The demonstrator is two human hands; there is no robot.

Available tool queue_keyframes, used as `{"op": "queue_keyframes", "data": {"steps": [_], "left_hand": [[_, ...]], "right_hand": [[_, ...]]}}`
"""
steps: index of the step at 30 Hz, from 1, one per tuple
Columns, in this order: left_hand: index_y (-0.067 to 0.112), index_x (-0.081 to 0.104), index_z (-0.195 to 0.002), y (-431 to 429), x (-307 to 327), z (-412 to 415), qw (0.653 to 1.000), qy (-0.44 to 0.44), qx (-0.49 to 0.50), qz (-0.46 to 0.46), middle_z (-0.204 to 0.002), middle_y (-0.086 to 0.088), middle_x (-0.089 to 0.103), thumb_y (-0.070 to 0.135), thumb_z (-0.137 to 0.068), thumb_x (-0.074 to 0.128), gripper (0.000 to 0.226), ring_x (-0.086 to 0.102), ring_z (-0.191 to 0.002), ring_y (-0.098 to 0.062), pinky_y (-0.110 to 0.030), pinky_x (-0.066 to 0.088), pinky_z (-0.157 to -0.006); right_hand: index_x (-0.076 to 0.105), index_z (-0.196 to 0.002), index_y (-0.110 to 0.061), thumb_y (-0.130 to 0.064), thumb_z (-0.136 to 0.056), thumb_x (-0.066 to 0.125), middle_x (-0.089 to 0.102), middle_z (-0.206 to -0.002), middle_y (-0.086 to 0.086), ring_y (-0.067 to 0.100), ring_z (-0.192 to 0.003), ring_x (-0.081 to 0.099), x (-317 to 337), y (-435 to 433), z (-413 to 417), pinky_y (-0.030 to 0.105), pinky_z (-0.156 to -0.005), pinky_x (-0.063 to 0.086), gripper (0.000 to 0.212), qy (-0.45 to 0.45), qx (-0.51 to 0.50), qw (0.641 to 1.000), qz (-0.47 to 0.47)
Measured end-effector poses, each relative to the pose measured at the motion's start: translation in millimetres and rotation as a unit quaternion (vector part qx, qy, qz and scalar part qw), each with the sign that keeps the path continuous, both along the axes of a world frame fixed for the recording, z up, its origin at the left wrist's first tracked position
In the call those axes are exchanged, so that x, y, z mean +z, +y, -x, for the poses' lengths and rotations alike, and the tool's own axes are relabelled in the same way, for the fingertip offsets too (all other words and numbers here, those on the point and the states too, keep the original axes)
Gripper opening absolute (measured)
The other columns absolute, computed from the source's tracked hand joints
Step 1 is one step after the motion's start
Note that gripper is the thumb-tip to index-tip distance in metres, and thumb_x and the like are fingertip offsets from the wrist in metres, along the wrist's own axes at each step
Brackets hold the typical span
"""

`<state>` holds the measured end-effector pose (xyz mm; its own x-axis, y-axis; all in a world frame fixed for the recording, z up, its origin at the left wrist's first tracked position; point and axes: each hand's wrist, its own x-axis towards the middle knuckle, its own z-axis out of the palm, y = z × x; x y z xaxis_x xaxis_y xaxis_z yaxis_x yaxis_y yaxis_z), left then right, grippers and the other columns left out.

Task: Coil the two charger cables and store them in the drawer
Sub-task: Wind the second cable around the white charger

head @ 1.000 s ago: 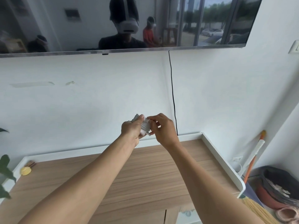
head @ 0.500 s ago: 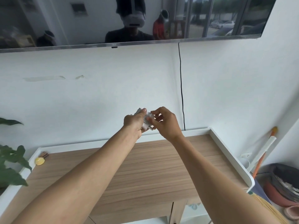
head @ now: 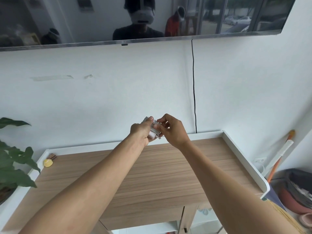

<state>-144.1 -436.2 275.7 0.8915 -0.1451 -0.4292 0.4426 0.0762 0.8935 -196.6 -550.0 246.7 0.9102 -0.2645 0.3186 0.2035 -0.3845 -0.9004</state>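
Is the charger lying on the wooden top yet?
No, the left hand and right hand hold the charger above the wooden top.

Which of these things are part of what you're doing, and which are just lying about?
In the job: left hand, right hand, charger cable held between them.
Lying about: plant, yellow thing, TV, wall wire, broom.

We see a dark television (head: 84, 22) high on the wall, a black cord (head: 194, 90) running down from it to the wood-grain cabinet top (head: 160, 174). A small yellow object (head: 48, 163) (unidentifiable) sits in its back-left corner, near plant leaves (head: 16, 168).
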Motion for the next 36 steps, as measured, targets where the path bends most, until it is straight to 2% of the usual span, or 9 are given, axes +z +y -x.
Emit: {"op": "queue_keyframes", "data": {"steps": [5,8,14,19,22,25,28,32,36], "left_hand": [[0.000,0.065,-0.112,4.7,4.2,-4.2,1.000,-0.020,-0.011,0.016,-0.107,-0.018,0.070,0.030,-0.088,0.069,0.039,0.068,-0.073,-0.028,-0.032,0.055,-0.048],[0.001,0.065,-0.112,9.4,2.2,-4.9,0.999,-0.019,-0.027,0.021,-0.107,-0.018,0.070,0.032,-0.089,0.067,0.039,0.069,-0.079,-0.030,-0.037,0.057,-0.056],[0.003,0.062,-0.106,15.2,-3.6,-3.8,0.998,-0.008,-0.048,0.046,-0.097,-0.017,0.068,0.041,-0.092,0.060,0.041,0.067,-0.090,-0.033,-0.044,0.058,-0.079],[0.006,0.059,-0.093,20.9,-8.8,-1.7,0.998,-0.005,-0.042,0.038,-0.088,-0.015,0.065,0.029,-0.095,0.058,0.024,0.065,-0.079,-0.030,-0.043,0.056,-0.073],[0.005,0.058,-0.090,23.8,-12.9,-1.6,0.998,-0.015,-0.045,0.028,-0.085,-0.015,0.064,0.026,-0.094,0.061,0.022,0.065,-0.078,-0.030,-0.044,0.056,-0.074],[0.005,0.061,-0.088,25.7,-14.8,-0.4,0.998,-0.023,-0.055,0.029,-0.089,-0.018,0.066,0.024,-0.091,0.065,0.020,0.066,-0.086,-0.033,-0.048,0.055,-0.084],[0.002,0.060,-0.097,28.6,-15.3,-1.1,0.997,-0.031,-0.059,0.025,-0.094,-0.019,0.066,0.022,-0.090,0.065,0.021,0.066,-0.089,-0.035,-0.047,0.055,-0.080],[0.002,0.060,-0.104,33.2,-16.3,-2.1,0.997,-0.042,-0.058,0.009,-0.091,-0.017,0.068,0.024,-0.089,0.067,0.028,0.068,-0.083,-0.032,-0.046,0.056,-0.079],[0.002,0.062,-0.107,33.9,-14.7,-1.5,0.997,-0.044,-0.059,0.007,-0.088,-0.014,0.069,0.026,-0.089,0.068,0.030,0.068,-0.077,-0.027,-0.043,0.057,-0.077]], "right_hand": [[0.058,-0.105,-0.012,-0.023,-0.078,0.078,0.053,-0.078,-0.006,0.013,-0.063,0.055,-4.9,5.5,-2.6,0.033,-0.064,0.054,0.036,0.013,-0.016,0.999,-0.050],[0.055,-0.116,-0.018,-0.025,-0.078,0.078,0.052,-0.084,-0.004,0.010,-0.062,0.055,-5.2,7.0,-1.4,0.027,-0.060,0.053,0.045,0.015,-0.011,0.998,-0.052],[0.060,-0.112,-0.018,-0.028,-0.080,0.077,0.051,-0.084,-0.003,0.011,-0.058,0.058,-11.6,7.4,-0.2,0.034,-0.062,0.054,0.038,0.017,-0.011,0.999,-0.034],[0.065,-0.100,-0.020,-0.030,-0.086,0.069,0.055,-0.079,-0.002,0.016,-0.063,0.059,-18.1,11.1,1.8,0.047,-0.067,0.057,0.017,0.007,-0.031,0.999,-0.008],[0.067,-0.090,-0.018,-0.028,-0.091,0.062,0.062,-0.084,0.000,0.020,-0.067,0.061,-16.4,9.0,0.8,0.045,-0.067,0.056,0.011,-0.013,-0.055,0.996,0.063],[0.064,-0.096,-0.009,-0.014,-0.095,0.054,0.062,-0.089,0.005,0.022,-0.067,0.062,-16.0,7.3,0.0,0.045,-0.062,0.055,0.011,-0.048,-0.043,0.985,0.159],[0.064,-0.100,-0.009,-0.014,-0.096,0.053,0.057,-0.088,0.000,0.020,-0.065,0.061,-14.7,8.1,1.5,0.042,-0.058,0.055,0.013,-0.075,-0.041,0.968,0.235],[0.066,-0.104,-0.011,-0.015,-0.094,0.057,0.062,-0.090,0.000,0.015,-0.065,0.063,-9.6,8.4,1.9,0.034,-0.064,0.055,0.014,-0.091,-0.024,0.962,0.257],[0.069,-0.095,-0.009,-0.011,-0.093,0.058,0.063,-0.085,0.003,0.017,-0.066,0.059,-2.7,8.1,-3.8,0.030,-0.063,0.050,0.012,-0.087,-0.020,0.965,0.247]]}}
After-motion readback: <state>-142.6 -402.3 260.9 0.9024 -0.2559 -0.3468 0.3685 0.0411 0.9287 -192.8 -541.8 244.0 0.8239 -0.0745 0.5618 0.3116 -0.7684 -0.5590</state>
